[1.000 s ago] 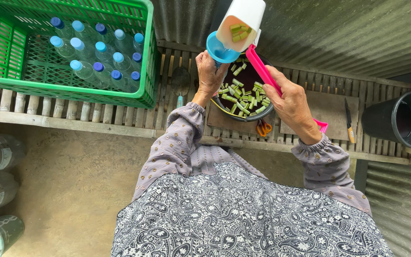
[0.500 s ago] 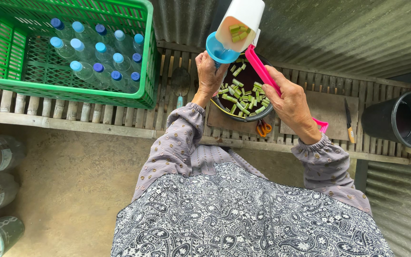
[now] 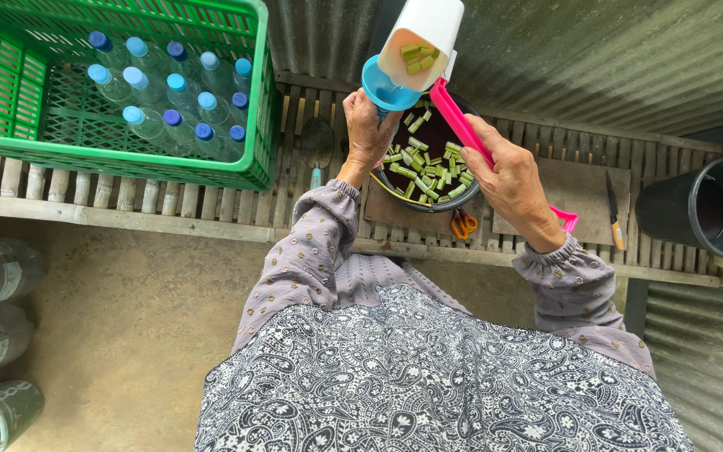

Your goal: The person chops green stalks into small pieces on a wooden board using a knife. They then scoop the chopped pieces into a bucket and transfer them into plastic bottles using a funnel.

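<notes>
The left hand [image 3: 368, 127] hides the bottle under the blue funnel [image 3: 382, 85].

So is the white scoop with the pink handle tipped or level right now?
Tipped. The white scoop is tilted mouth-down toward the blue funnel, green pieces sitting at its lip. The right hand holds its pink handle; the left hand is at the funnel.

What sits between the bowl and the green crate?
In the head view, a small trowel lies on the slatted bench between the bowl and the green crate.
</notes>
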